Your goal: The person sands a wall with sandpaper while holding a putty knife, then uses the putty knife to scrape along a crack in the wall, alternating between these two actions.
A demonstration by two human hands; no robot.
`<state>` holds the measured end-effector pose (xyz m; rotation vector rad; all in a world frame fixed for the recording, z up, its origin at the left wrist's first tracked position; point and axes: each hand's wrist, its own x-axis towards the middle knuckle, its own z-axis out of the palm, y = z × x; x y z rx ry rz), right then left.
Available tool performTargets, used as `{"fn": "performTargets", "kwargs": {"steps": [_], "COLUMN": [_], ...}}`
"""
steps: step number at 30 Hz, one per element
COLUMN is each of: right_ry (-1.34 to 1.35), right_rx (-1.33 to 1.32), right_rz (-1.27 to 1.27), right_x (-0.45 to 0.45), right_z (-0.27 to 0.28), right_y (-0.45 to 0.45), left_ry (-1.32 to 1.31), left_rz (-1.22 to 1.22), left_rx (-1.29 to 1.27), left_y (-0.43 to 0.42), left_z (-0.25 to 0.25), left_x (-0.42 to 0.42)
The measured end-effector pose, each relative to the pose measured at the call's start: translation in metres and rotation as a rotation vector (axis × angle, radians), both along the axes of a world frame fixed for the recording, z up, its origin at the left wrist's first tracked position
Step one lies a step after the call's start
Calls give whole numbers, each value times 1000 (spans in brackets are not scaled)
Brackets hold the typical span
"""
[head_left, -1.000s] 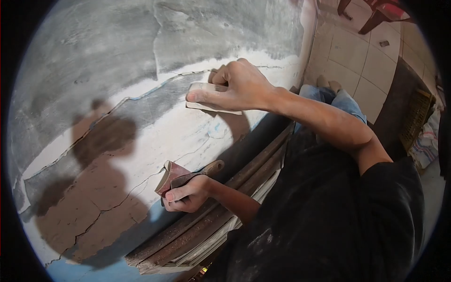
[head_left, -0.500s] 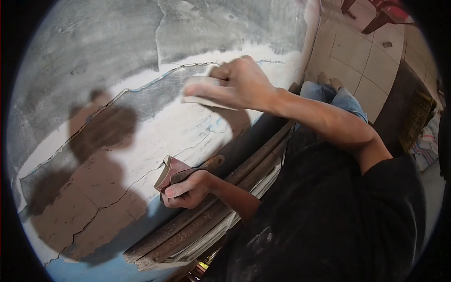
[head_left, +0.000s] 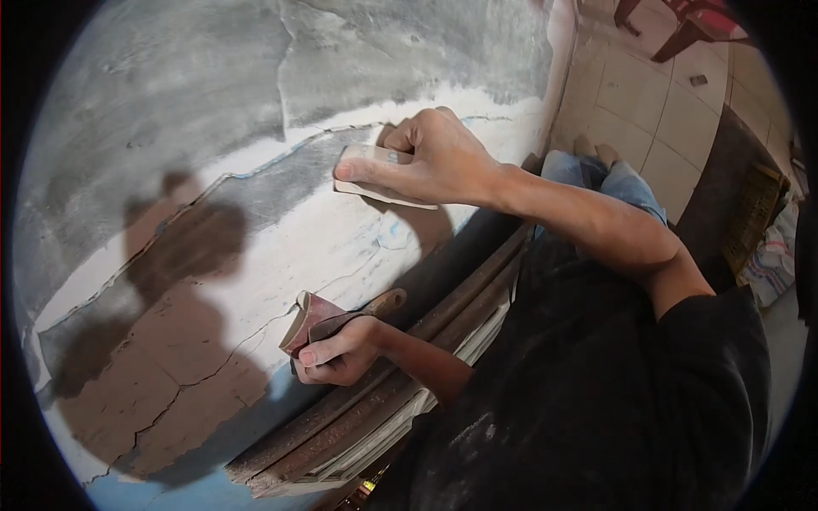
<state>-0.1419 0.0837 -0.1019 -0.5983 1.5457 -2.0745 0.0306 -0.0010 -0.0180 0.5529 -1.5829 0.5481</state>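
My right hand (head_left: 439, 157) presses a pale folded piece of sandpaper (head_left: 366, 175) against the wall (head_left: 290, 226), thumb on its near end and fingers curled behind. Faint print shows on the paper's back. Lower down, my left hand (head_left: 341, 351) is closed around a putty knife and a curled reddish-brown sheet of sandpaper (head_left: 315, 315). The knife's worn wooden handle (head_left: 388, 301) sticks out toward the upper right, with a hole at its end. Under the right hand, white filler meets grey plaster along a long crack (head_left: 230, 176).
Brown wooden rails (head_left: 375, 379) run along the foot of the wall beside my body. A yellow plastic crate (head_left: 754, 213) and a striped cloth (head_left: 771, 264) lie at far right. A dark red chair (head_left: 682, 30) stands on the tiled floor (head_left: 635, 89). My shadow falls across the wall.
My right hand and its sandpaper, blurred by motion before, are now sharp and have shifted slightly down the wall. The left hand keeps its hold with almost no movement.
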Motion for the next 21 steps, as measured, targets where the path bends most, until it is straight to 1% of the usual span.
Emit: {"fn": "performTargets", "kwargs": {"steps": [3, 6, 9, 11, 12, 13, 14, 16, 17, 19, 20, 21], "right_ry": [-81, 27, 124, 73, 61, 22, 40, 72, 94, 137, 160, 132], "right_rx": [54, 99, 33, 50, 54, 28, 15, -14, 21, 49, 60, 66], "right_rz": [24, 30, -13, 32, 45, 51, 18, -53, 9, -11, -27, -39], "right_x": [7, 2, -1, -4, -7, -3, -2, -6, -10, -19, -21, -19], "right_z": [-2, -8, 9, 19, 22, 11, 5, 11, 15, 41, 47, 41], "right_y": [-3, -2, -7, -3, -3, -3, -4, 1, 0, -1, -3, -1], "left_ry": [-30, -24, -15, -57, -72, -73, -68, -33, -26, -44, -60, -65], "left_rz": [2, -13, 4, 72, 61, 52, 42, 28, 22, 22, 18, 10], "left_rx": [-34, -13, -20, -57, -65, -71, -74, -44, -40, -45, -57, -65], "left_y": [-3, -5, -5, -3, -5, -6, -6, -4, -4, -2, -4, -6], "left_z": [-1, -1, -2, 0, 2, 2, 0, -2, -2, 1, 2, 2], "left_x": [5, 8, 4, 7, 8, 9, 8, 3, 2, 7, 9, 8]}}
